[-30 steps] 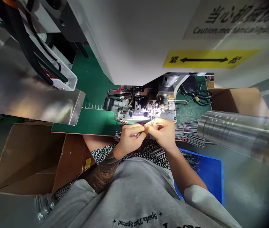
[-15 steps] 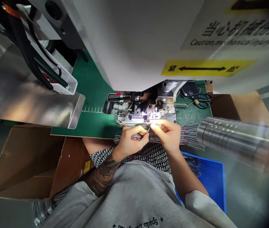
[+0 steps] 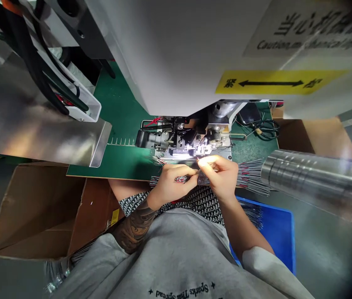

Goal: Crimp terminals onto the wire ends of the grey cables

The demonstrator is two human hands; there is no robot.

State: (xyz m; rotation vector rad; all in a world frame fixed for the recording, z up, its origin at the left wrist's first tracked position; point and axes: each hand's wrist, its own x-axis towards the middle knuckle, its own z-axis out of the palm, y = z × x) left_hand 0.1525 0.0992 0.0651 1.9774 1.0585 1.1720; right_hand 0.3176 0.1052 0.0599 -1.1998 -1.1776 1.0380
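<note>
Holding grey wires: blue bin, 4 o'clock. Cardboard box stands open at 8, second carton at 3. Caution label at 1 o'clock reads "Caution", rest blurred; shirt at 6 says "Sparks That Spread". Left hand fingertips pinch a grey cable, 6 o'clock of the lit machine head; right hand fingertips closed on its red lead. 1.0 s ago: teal lead there, right hand further toward 9.
</note>
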